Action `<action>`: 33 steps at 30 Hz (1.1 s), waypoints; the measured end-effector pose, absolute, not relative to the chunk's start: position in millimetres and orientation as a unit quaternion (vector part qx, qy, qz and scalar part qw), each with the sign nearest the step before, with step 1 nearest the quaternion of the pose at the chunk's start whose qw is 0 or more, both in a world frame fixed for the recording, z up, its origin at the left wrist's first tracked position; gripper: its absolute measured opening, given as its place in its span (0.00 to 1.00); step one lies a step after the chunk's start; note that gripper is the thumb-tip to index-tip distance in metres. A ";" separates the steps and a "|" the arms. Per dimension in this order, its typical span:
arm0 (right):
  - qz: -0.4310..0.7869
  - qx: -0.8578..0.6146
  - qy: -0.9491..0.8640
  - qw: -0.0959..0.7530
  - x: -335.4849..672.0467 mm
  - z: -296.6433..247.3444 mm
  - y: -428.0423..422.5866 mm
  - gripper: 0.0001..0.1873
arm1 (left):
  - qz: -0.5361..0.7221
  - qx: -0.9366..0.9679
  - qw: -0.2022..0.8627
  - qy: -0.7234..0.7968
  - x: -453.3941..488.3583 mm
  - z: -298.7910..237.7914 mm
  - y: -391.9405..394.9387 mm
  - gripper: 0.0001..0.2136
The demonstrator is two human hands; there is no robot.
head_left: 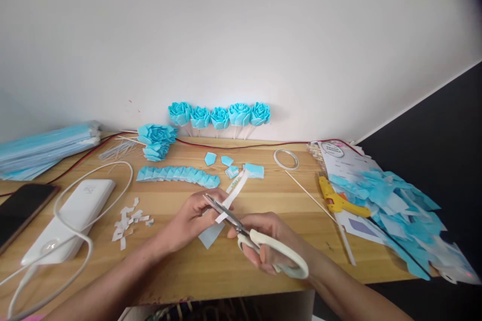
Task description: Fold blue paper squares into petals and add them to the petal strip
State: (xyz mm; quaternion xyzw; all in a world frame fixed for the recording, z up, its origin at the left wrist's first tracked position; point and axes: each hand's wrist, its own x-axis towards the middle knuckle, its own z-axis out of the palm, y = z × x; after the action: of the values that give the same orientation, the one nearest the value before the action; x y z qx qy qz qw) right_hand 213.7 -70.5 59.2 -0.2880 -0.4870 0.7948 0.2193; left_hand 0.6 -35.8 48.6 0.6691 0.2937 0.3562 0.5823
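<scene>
In my right hand [269,233] is a pair of scissors [282,253] with cream handles, fingers through the loops. The blades point up and left and cross a narrow white strip [238,188] near its lower end. My left hand [194,215] pinches that strip, its fingers partly hidden behind the blades. A pale blue square piece [211,234] shows under the hands; whether it is touched I cannot tell. Just beyond lie small blue cut pieces [210,159] and a row of overlapping folded blue petals [176,175]. White scraps [126,220] lie left of my left hand.
Several blue flowers on sticks [220,117] lean on the wall; more flowers [156,138] lie left. A power bank [86,205] with cable and a phone [24,208] are leftmost. Rightward are a tape roll [276,159], a thin stick [307,191], a yellow glue gun [344,204] and blue sheets [399,205].
</scene>
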 end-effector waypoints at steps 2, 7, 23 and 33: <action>0.728 -0.308 -0.584 0.184 209.0 64.0 -75.1 0.21 | 0.352 0.661 0.575 0.331 0.8 47.2 -33.3 0.20; 0.622 -0.297 -0.715 0.119 211.5 73.0 -82.1 0.25 | 0.371 0.645 0.565 0.356 -0.8 45.7 -28.6 0.21; 0.743 -0.340 -0.551 0.167 251.2 53.5 -71.9 0.38 | 0.342 0.639 0.595 0.347 -2.4 53.0 -33.3 0.21; 0.743 -0.360 -0.542 0.153 261.0 57.1 -73.0 0.37 | 0.369 0.682 0.546 0.318 -1.8 52.1 -30.0 0.19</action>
State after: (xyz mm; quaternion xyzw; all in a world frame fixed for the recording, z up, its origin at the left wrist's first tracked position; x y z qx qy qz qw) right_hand 261.0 -73.0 57.1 -0.3600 -0.5424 0.7434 0.1534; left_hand -1.8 -30.0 52.1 0.6816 0.3181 0.3688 0.5462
